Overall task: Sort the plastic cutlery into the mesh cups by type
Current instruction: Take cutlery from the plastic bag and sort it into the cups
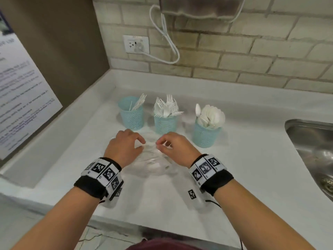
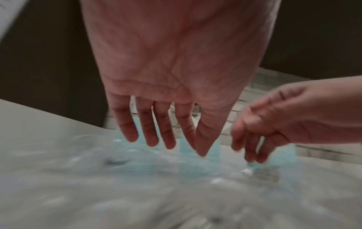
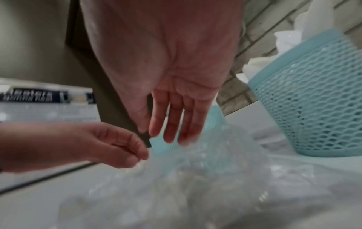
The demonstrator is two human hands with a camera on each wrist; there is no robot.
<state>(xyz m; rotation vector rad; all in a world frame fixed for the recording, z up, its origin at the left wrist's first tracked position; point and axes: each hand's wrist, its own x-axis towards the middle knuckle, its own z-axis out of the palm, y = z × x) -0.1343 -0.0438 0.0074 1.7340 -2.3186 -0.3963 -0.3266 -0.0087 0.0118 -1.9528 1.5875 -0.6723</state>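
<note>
Three teal mesh cups stand in a row on the white counter. The left cup [image 1: 132, 118] holds knives [image 1: 138, 103], the middle cup [image 1: 165, 124] holds forks [image 1: 167, 107], and the right cup [image 1: 205, 136] [image 3: 313, 100] holds spoons [image 1: 212, 114]. In front of them lies a crumpled clear plastic bag [image 1: 153, 163] [image 3: 195, 178]. My left hand [image 1: 142, 143] [image 2: 201, 152] pinches the bag's top edge between thumb and forefinger. Close beside it, my right hand [image 1: 159, 144] [image 3: 156, 134] pinches the same edge. I cannot make out what is in the bag. Both wrist views are blurred.
A steel sink [image 1: 310, 141] is set into the counter at the right. A wall socket [image 1: 136, 44] with a white cable sits on the brick wall behind the cups. A printed notice [image 1: 21, 83] hangs on the left wall above a raised ledge.
</note>
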